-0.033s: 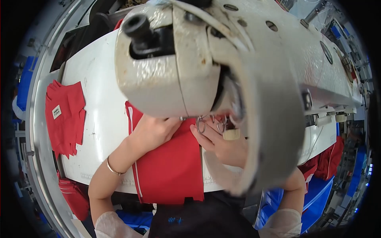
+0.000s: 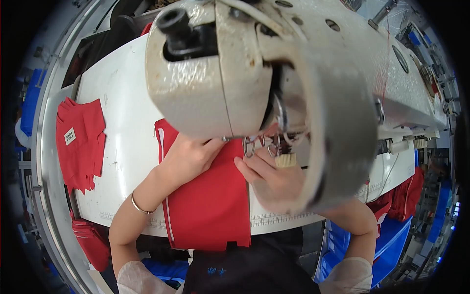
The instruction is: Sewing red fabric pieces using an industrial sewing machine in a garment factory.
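A red fabric panel [image 2: 208,210] with a white strip along its left edge lies under the head of a pale sewing machine [image 2: 191,103] and hangs over the table's front edge. My left hand [image 2: 188,157] is closed on the panel, thumb and forefinger together; its fingertips reach partly beneath the machine head. My right hand [image 2: 269,179] rests at the panel's right edge, fingers stretched out beside the metal wire loops [image 2: 248,147] and a cream knob [image 2: 285,160]. A large blurred grey curved part [image 2: 342,132] covers some of that hand and wrist.
Red fabric pieces with a white label [image 2: 81,147] lie on the left of the white table [image 2: 127,117]. A red bundle [image 2: 91,245] hangs below the left corner. More red cloth [image 2: 409,196] sits above a blue bin [image 2: 391,240] at right. Ruler marks run along the front edge.
The view has shifted slightly, with the machine appearing a little higher. My right hand and forearm sit slightly higher in view; my left hand has hardly moved on the fabric.
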